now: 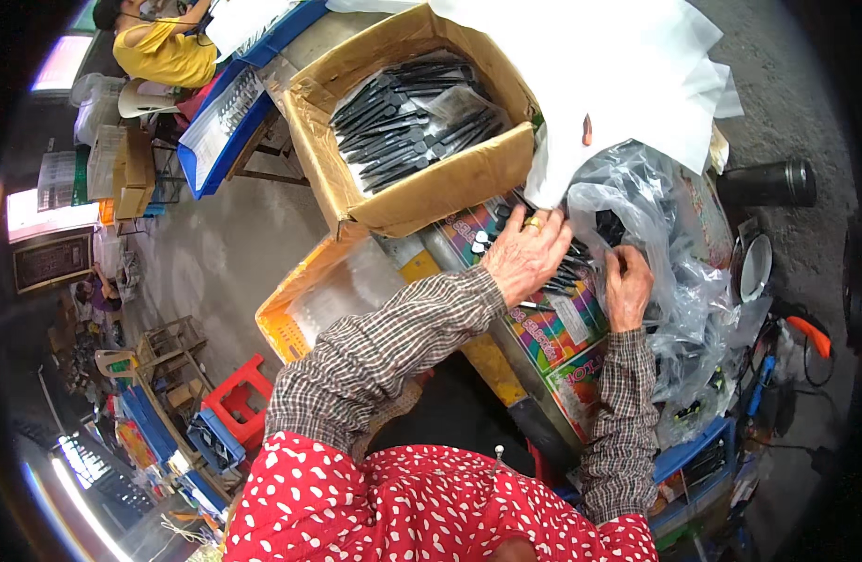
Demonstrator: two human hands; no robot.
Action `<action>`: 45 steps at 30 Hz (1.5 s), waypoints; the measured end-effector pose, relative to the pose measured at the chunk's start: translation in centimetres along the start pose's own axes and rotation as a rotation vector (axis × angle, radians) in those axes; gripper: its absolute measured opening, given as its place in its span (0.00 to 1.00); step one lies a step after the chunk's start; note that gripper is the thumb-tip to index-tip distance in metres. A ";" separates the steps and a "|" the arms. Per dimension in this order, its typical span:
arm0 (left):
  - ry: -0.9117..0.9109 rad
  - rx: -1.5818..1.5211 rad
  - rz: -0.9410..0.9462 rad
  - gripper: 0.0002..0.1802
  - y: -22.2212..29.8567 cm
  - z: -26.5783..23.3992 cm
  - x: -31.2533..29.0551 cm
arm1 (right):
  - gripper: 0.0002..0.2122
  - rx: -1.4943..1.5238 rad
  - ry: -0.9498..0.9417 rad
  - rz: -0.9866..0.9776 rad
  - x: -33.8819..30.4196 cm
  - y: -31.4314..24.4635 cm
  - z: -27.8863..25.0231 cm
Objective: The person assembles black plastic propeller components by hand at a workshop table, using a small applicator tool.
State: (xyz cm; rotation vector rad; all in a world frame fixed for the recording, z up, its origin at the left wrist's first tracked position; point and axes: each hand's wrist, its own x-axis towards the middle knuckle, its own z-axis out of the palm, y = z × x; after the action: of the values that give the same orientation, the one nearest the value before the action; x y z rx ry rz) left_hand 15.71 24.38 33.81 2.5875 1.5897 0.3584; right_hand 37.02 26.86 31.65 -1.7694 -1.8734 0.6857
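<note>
Slim black tools [564, 279] lie on table [494, 363], partly beneath loosely curled left hand [532, 251]; right hand [627, 281] half-closed at clear bag [670, 201]; grips unclear. Probably light, stiff, slick: pinch mid-shaft.

Tools [393, 131] are held in a box [459, 183] at upper centre. A basket [283, 333] is placed below it, a plastic bag [674, 272] to its lower right. At lower left, a stool [234, 401] is set.

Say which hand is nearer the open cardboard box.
Left. The left hand is close to the open cardboard box; the right hand is farther away, by the clear plastic bag.
</note>
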 end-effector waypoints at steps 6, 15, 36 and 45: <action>0.254 -0.109 0.050 0.14 -3.1 -11.1 -0.1 | 0.05 -0.049 0.037 -0.046 -0.3 0.1 0.2; -0.079 -0.277 -0.236 0.15 -18.7 -8.3 2.3 | 0.05 -0.269 0.108 -0.114 -0.8 -0.4 1.3; -0.281 -0.150 -0.369 0.28 -16.7 -6.0 4.1 | 0.05 -0.358 0.131 -0.110 -0.8 -0.9 2.0; -0.300 -0.281 -0.339 0.24 -16.7 -6.0 3.4 | 0.05 -0.372 0.135 -0.120 -0.8 -0.6 2.0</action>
State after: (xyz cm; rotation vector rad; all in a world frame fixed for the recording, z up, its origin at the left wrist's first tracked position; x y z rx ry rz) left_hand 1.23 34.76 36.93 2.0107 1.6845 0.1435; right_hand 35.28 25.91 30.52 -1.8463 -2.0922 0.1738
